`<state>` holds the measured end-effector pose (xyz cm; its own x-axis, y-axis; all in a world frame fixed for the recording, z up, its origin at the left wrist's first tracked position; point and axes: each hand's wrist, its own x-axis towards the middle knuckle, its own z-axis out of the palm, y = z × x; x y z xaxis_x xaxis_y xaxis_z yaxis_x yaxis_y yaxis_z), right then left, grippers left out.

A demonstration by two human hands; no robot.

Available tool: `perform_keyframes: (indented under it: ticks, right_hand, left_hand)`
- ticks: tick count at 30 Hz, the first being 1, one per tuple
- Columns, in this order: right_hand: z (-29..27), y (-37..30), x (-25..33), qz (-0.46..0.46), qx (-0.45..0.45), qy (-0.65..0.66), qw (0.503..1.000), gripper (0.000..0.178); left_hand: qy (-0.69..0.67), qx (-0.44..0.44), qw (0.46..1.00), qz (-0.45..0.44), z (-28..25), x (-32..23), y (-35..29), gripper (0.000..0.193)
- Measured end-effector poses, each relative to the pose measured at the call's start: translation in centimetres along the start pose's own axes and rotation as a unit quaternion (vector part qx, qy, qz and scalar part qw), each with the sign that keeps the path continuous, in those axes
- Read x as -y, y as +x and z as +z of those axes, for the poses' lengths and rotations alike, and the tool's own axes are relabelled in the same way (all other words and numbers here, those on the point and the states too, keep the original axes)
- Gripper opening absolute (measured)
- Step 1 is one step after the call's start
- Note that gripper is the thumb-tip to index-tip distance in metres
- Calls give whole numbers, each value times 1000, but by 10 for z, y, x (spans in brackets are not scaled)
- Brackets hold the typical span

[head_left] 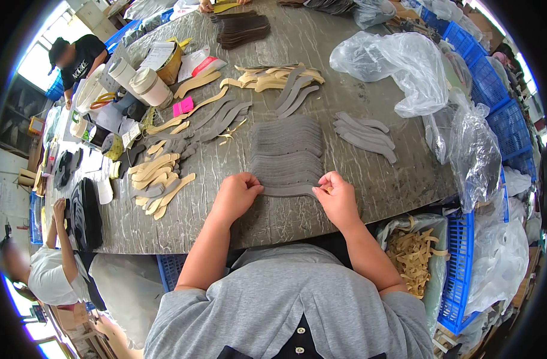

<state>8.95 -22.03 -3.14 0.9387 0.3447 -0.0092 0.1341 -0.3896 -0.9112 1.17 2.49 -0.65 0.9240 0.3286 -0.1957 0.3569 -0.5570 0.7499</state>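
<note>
A long grey curved strip lies at the near end of a row of overlapping grey strips on the table. My left hand pinches its left end, fingers closed. At the other end, my right hand grips the strip between thumb and fingers. To the right of the row is a small fanned group of grey strips. Tan strips are heaped on the left, with some grey ones among them. Farther back, more tan strips lie partly under grey ones.
White tubs, papers and a pink pad crowd the table's left. Clear plastic bags cover the right side. A blue crate and a lined bin of tan scraps stand by the near right edge. Two people are on the left.
</note>
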Motion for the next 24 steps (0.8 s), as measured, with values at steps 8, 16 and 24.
perform_keyframes:
  ticks: [8, 16, 24]
  right_hand:
    - [8, 0, -7, -169, -64, -225, 957, 23]
    - [22, -16, 14, -307, 88, -349, 881, 39]
    - [27, -19, 41, -314, 10, -230, 921, 31]
  left_hand:
    - [52, 5, 999, -6, 1, -6, 0, 16]
    - [119, -52, 990, 56, 7, -3, -1, 16]
    - [14, -50, 993, 103, -1, -22, -24, 8]
